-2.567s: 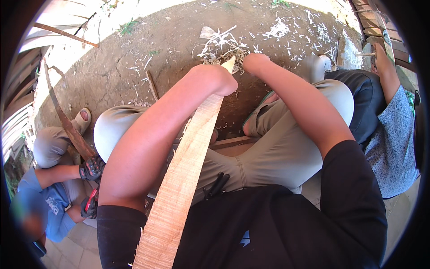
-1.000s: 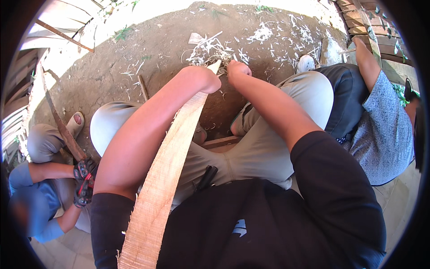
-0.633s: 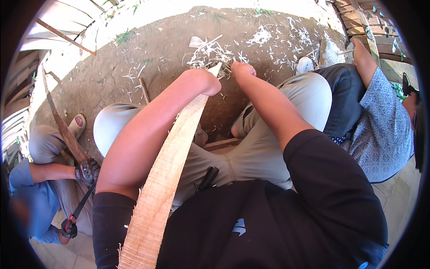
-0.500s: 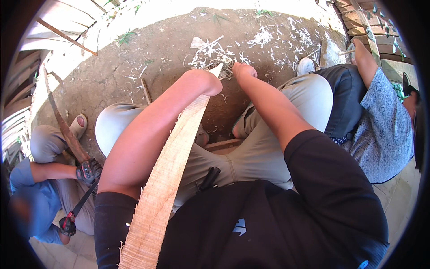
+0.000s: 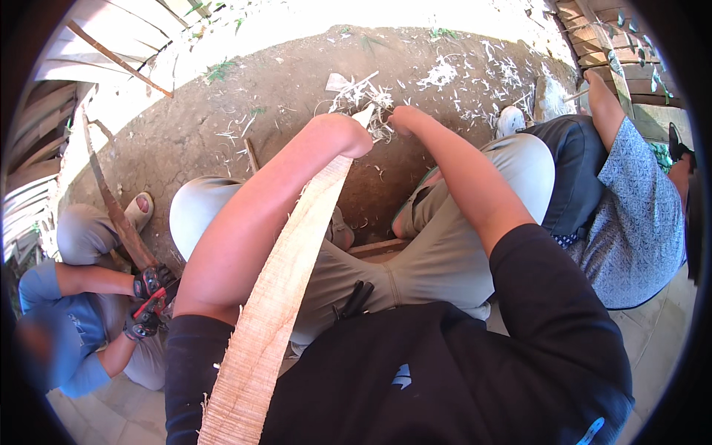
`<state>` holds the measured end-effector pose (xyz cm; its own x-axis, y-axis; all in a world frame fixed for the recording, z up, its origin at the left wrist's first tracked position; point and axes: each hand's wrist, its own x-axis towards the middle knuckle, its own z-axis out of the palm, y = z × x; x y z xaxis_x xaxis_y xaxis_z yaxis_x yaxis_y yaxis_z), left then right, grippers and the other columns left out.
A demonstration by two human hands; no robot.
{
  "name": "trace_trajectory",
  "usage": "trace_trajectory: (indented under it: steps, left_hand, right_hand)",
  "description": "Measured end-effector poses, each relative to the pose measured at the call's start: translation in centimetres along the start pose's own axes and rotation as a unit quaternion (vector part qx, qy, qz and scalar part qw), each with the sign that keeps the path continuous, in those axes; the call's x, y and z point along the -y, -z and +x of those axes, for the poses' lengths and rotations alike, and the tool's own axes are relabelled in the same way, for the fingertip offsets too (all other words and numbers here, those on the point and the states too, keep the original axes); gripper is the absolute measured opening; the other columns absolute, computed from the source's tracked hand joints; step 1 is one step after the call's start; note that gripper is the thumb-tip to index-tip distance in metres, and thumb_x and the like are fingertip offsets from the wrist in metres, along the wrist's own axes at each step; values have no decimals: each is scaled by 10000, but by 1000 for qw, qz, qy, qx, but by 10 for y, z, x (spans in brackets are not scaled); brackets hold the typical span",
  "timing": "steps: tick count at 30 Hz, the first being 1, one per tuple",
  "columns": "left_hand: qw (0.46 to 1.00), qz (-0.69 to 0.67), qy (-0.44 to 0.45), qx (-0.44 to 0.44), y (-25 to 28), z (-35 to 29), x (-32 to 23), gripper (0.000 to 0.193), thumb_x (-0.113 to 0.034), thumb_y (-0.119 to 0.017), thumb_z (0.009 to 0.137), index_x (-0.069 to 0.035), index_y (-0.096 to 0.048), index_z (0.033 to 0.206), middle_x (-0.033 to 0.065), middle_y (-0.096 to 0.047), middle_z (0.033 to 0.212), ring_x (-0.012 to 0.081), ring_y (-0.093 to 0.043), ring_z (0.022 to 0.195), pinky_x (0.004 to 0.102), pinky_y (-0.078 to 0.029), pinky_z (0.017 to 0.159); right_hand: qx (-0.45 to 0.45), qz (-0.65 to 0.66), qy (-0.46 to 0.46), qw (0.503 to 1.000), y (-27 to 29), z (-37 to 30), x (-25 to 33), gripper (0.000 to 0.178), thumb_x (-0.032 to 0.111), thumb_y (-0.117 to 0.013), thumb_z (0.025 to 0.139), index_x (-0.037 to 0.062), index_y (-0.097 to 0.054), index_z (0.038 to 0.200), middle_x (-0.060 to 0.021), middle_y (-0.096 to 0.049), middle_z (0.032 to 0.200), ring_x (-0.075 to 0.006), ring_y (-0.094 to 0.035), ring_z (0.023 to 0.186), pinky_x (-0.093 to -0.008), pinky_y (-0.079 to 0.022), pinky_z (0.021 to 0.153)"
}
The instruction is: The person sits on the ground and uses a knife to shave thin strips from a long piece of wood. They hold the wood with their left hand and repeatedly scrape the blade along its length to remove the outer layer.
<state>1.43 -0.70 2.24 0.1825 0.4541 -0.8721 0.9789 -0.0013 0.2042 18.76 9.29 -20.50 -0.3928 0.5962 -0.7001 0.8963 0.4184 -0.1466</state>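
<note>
A long pale wooden board (image 5: 274, 289) with rough, splintery edges slants from beside my left upper arm to a narrower tip over the dirt ground. My left hand (image 5: 347, 138) is closed around it near this far end, the fingers mostly hidden behind the wrist. Just right of the tip, my right hand (image 5: 406, 120) is curled closed. Whatever it grips is hidden by the hand itself. Curly wood shavings (image 5: 363, 95) lie heaped around and beyond the tip.
To my left, a person in gloves (image 5: 144, 322) holds a red-handled tool against a dark length of wood (image 5: 111, 196). Another person in patterned cloth (image 5: 641, 215) sits close on my right. More shavings (image 5: 439, 73) litter the ground ahead. A wooden wall (image 5: 593, 44) stands at far right.
My right hand has shifted slightly nearer to me, still beside the board's tip. At left, the co-worker's lower gloved hand has moved up close to the other one. The view has shifted slightly.
</note>
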Motion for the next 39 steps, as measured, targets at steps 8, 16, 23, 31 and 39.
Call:
trace_trajectory:
  steps: [8,16,23,31,39]
  left_hand:
    - [1000,-9,15,-14,-5,-2,0,487,-157,-395,832,-22,-544,1275,196,-527,1316,328,-538,1184,419,-430,950]
    - [1000,14,6,-14,-8,6,6,470,-237,-389,864,-16,-579,1232,172,-544,1304,310,-552,1172,402,-439,949]
    - [1000,-2,16,-21,-8,11,4,458,-218,-395,850,-9,-598,1203,175,-567,1273,309,-563,1160,396,-443,948]
    - [999,-28,33,-4,-2,4,-1,473,-176,-407,841,-40,-562,1266,196,-516,1330,319,-522,1210,414,-419,976]
    - [999,-28,19,-17,-10,7,-3,465,-179,-410,839,-32,-570,1250,209,-524,1314,323,-529,1197,413,-420,978]
  right_hand:
    - [-40,-37,-51,997,15,-32,22,292,175,-514,871,6,-667,1053,-169,-670,1070,-304,-673,952,-408,-551,750]
    - [-20,-89,-114,989,8,-40,49,269,101,-527,868,14,-643,1094,-135,-668,1113,-290,-659,1015,-427,-556,784]
    - [16,-85,-192,978,4,-31,66,419,63,-689,790,10,-584,1192,-101,-619,1220,-277,-647,1035,-501,-579,707]
    - [-16,-28,-242,970,-8,-20,60,485,60,-712,776,19,-544,1230,-102,-627,1207,-280,-658,1007,-507,-572,639]
    - [-2,5,-204,979,-14,-14,49,399,79,-635,829,21,-568,1218,-126,-648,1163,-294,-647,1037,-550,-551,687]
